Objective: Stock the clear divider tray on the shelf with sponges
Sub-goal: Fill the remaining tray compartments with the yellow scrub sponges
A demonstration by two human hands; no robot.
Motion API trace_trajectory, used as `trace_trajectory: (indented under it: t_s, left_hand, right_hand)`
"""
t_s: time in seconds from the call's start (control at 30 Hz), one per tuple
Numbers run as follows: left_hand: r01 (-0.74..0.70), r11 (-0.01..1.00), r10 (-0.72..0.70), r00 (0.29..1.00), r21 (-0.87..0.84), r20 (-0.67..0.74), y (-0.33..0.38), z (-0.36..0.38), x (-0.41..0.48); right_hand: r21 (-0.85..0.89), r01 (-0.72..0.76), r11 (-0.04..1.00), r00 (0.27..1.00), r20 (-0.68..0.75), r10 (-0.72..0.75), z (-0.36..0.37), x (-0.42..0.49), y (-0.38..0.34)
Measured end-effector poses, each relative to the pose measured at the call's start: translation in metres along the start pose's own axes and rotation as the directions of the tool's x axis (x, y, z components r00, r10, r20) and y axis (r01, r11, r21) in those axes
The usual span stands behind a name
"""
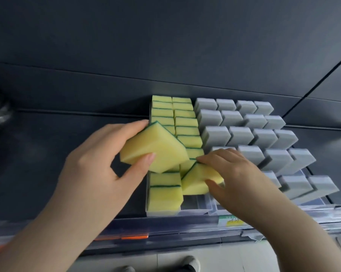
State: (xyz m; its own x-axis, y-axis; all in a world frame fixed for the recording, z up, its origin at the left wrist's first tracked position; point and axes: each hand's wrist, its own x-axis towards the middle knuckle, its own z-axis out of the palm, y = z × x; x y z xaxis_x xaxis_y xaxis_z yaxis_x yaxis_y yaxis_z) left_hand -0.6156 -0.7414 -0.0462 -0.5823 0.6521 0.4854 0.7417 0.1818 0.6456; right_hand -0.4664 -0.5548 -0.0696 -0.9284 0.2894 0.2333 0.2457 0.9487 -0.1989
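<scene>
So both hands are busy here. The left hand (99,160) is wrapped around a yellow sponge (156,146), thumb on the near face and fingers over the far edge where the green scrub layer is. It's holding that one tilted, up above the left-most lane of the clear divider tray (197,208), so it's in the hand and not in the tray.

The right hand (234,173) is pinching a second yellow sponge (199,179), thumb at the front and fingertips on the back top edge. This one sits low in the next lane over, leaning at an angle with its green edge against the row behind it. The bit of that lane in front of it, up to the tray's front wall, shows bare clear plastic.

The stocked yellow sponges (183,122) fill two lanes running to the back of the dark shelf (67,134), standing on edge with green stripes showing. Two more sit at the front of the left lane, just below the sponge the left hand holds. Right beside them, to the right, are several lanes of grey sponges (242,134), partly covered by the right hand and wrist.

There's a green and yellow price label (232,220) on the shelf's front edge under the right wrist, text too blurry to read. Shoes (191,264) poke in at the very bottom.
</scene>
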Motion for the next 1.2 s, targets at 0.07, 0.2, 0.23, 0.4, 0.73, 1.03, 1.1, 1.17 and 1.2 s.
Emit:
trace_trajectory:
  t_s: [0.07,0.2,0.23,0.4,0.73,1.03,1.1,1.17,1.2]
  left_hand:
    - [0.003,1.000,-0.003,1.000,0.010,0.000,0.003,0.001,0.002]
    - [-0.001,0.998,-0.001,1.000,0.067,0.026,0.009,0.002,0.002]
    - [0.002,0.997,-0.005,0.999,0.076,0.034,0.010,0.003,0.002]
    - [0.007,0.994,-0.011,0.999,0.113,0.033,0.017,0.004,-0.002]
    - [-0.122,0.985,0.092,0.971,0.124,0.221,0.047,0.008,-0.005]
    - [-0.075,0.987,0.028,0.949,0.139,0.313,0.054,0.050,-0.013]
    - [-0.120,0.980,0.067,0.950,0.158,0.306,0.052,0.061,-0.012]
    - [-0.167,0.966,0.104,0.950,0.197,0.294,0.049,0.069,-0.013]
    - [-0.193,0.954,0.120,0.948,0.230,0.296,0.047,0.072,-0.014]
  right_hand:
    - [-0.005,0.012,1.000,0.999,0.031,-0.011,0.003,0.002,0.001]
    - [-0.192,0.095,0.977,0.993,0.090,-0.079,0.013,0.008,0.004]
    - [-0.224,0.113,0.968,0.991,0.097,-0.093,0.016,0.009,0.005]
    - [-0.233,0.161,0.959,0.982,0.132,-0.133,0.028,0.009,0.006]
    - [0.174,0.041,0.984,0.993,0.100,-0.059,0.000,-0.001,0.027]
    - [0.499,0.114,0.859,0.982,-0.188,-0.021,-0.034,-0.034,0.029]
    - [0.496,0.159,0.854,0.981,-0.177,-0.080,-0.029,-0.035,0.028]
    - [0.445,0.191,0.875,0.976,-0.180,-0.122,-0.021,-0.035,0.029]
    - [0.398,0.206,0.894,0.971,-0.193,-0.138,-0.016,-0.035,0.030]
